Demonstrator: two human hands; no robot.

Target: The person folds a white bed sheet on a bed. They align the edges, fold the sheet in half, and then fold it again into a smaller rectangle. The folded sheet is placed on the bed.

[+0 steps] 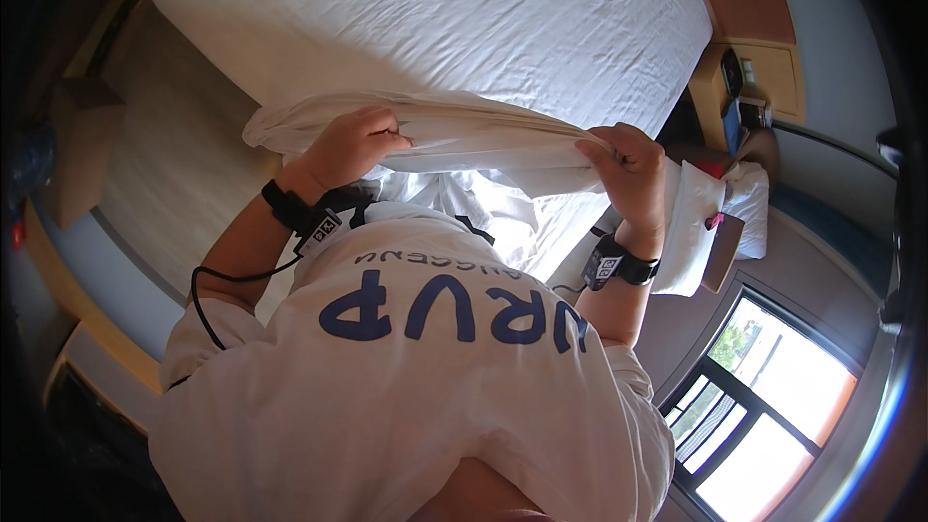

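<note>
Stretched across in front of my body is a white bed cloth, bunched in long folds along its upper edge. My left hand grips it near its left end, fingers curled into the fabric. At the other side my right hand pinches the cloth between thumb and fingers. Below the held edge, more of the fabric hangs down brightly lit. Beyond it lies a mattress with a wrinkled white cover. Whether the cloth in my hands joins that cover cannot be made out.
White pillows are piled at the right, beside a brown box. A wooden bedside unit holds small items. A window is at lower right. Floor runs along the left, with a cardboard box beyond.
</note>
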